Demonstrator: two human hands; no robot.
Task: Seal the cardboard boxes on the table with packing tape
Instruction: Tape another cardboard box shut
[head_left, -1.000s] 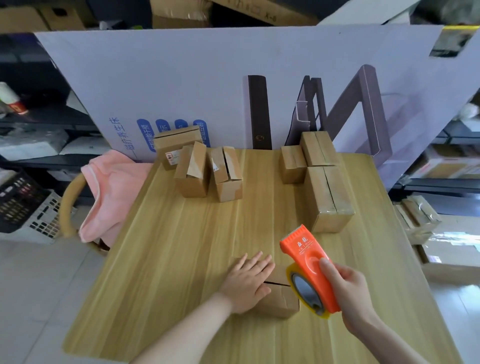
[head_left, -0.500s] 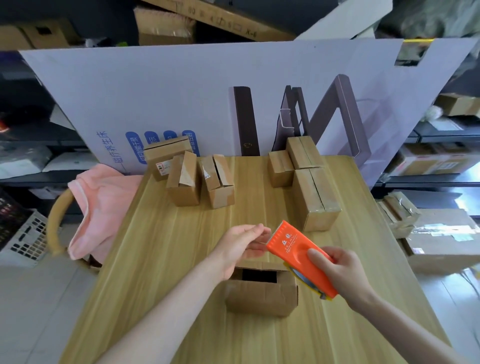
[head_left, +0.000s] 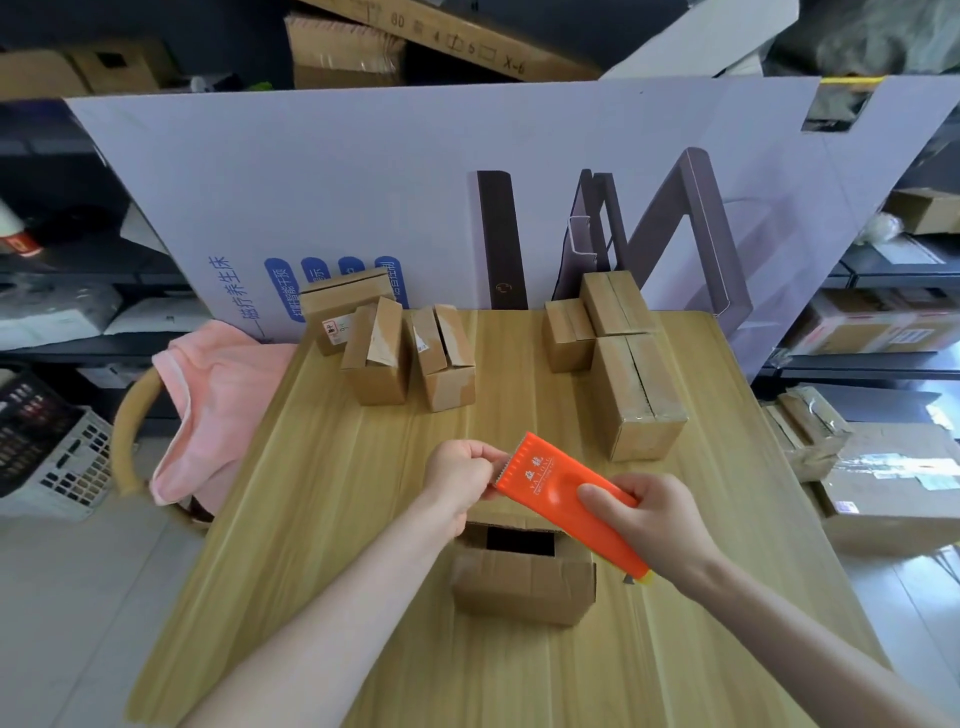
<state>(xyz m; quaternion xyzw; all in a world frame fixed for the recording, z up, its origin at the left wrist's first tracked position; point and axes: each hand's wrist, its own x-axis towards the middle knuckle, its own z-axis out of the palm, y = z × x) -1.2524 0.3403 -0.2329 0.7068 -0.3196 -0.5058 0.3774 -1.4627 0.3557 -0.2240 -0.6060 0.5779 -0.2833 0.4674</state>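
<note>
While the right hand (head_left: 661, 526) grips one dispenser (head_left: 549, 482), the left hand (head_left: 459, 474) pinches its tip (seven boxes (head_left: 519, 584)).

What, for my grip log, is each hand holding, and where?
Right hand grips the orange tape dispenser by its rear; left hand pinches at its toothed front edge.

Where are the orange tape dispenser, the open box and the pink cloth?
orange tape dispenser (head_left: 550, 480): head view, on its flat orange top.
open box (head_left: 519, 587): head view, on its near side wall.
pink cloth (head_left: 223, 395): head view, on the middle of the fabric.
</note>
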